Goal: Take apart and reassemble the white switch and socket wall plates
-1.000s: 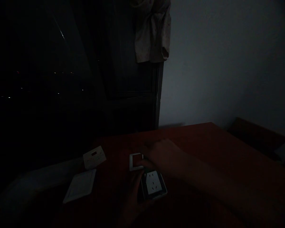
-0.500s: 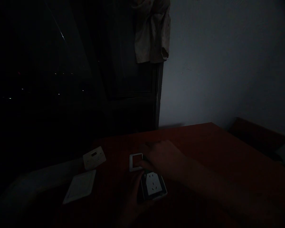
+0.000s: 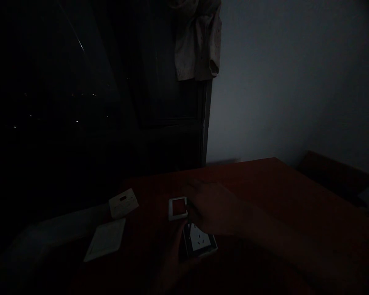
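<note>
In dim light, a white wall socket with a dark surround sits low in the middle of the view. My left hand grips it from the left, thumb and fingers along its side. Over its upper edge, my right hand bends down with curled fingers; what they hold, if anything, is hidden in shadow. Just beyond the socket, a white square frame lies on the red-brown table, its right edge close to my right fingers.
To the left lie a white plate with a small slot and a flat white panel. A dark window stands behind the table. Cloth hangs beside the pale wall.
My right hand has shifted slightly and turned, its fingers drawn away from the frame's opening and covering more of the socket's top. My left hand keeps its hold.
</note>
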The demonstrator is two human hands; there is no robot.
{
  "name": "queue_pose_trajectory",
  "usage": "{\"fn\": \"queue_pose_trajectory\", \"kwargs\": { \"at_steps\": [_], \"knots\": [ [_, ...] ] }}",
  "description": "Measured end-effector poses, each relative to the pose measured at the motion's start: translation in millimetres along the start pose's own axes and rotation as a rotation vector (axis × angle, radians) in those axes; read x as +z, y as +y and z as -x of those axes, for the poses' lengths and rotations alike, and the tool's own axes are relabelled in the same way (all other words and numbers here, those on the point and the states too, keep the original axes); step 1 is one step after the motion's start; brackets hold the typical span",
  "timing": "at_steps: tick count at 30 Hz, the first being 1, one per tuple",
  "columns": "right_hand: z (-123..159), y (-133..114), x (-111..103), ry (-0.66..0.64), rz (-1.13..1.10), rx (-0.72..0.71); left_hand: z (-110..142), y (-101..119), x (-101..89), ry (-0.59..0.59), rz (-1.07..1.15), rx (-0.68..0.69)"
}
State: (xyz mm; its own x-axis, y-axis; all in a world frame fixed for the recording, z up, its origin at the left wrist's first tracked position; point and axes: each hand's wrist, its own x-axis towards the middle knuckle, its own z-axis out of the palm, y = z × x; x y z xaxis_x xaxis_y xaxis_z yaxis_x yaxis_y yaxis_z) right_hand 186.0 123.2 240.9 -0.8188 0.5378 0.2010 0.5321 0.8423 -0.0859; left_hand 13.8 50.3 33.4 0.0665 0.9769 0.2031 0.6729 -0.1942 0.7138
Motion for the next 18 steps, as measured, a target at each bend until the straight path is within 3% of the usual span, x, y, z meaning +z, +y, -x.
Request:
{"fn": "queue_pose_trajectory", "kwargs": {
  "at_steps": [3,10,15,18],
  "knots": [
    [1,2,0,0.003,-0.071,-0.078,0,1,-1.3,-0.015,0.0,-0.005],
    [0,0,3,0.016,0.05,0.068,-3,19,-11.1,-0.021,0.004,0.0],
    [4,3,-2,-0.017,-0.106,-0.052,-3,17,-10.4,-0.04,-0.002,0.007],
    [3,3,-2,-0.013,-0.063,-0.035,-2,11,-7.1,-0.02,-0.018,-0.003]
  ]
}}
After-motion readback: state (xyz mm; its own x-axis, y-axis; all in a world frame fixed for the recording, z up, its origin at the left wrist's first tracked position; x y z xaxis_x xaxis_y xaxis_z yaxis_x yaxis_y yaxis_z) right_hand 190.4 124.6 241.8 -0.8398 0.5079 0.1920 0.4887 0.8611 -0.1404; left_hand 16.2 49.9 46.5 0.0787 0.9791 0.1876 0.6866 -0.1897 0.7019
